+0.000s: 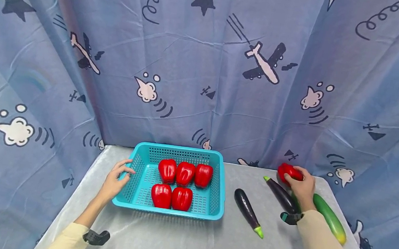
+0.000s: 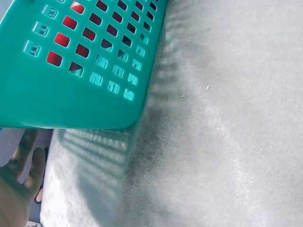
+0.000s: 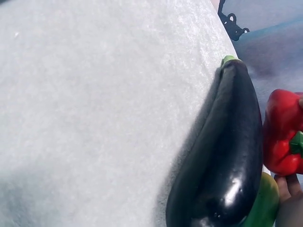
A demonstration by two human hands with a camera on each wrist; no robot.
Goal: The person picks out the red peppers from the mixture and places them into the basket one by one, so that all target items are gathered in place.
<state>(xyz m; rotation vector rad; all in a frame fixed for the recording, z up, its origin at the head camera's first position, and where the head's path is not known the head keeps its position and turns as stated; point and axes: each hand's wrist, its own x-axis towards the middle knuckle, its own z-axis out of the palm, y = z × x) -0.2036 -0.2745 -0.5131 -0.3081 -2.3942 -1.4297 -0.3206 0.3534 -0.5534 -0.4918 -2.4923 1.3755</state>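
My right hand [image 1: 303,187] grips a red bell pepper [image 1: 285,172] at the far right of the table; its green stem shows in the right wrist view. My left hand [image 1: 115,181] is at the left rim of a blue-green plastic basket [image 1: 218,183], fingertips at the edge and fingers loosely bent. Several red bell peppers [image 1: 185,173] rest in the basket in two rows. Beside my right hand lies a dark eggplant [image 3: 220,151], and partly under the forearm is a green zucchini-like vegetable [image 1: 329,217] with a yellowish end.
Another eggplant [image 1: 247,210] lies between the basket and my right arm. Part of a further green vegetable [image 3: 266,198] shows beside the nearer eggplant. A pale cloth covers the table [image 1: 158,242], and a blue patterned curtain [image 1: 198,67] hangs close behind it.
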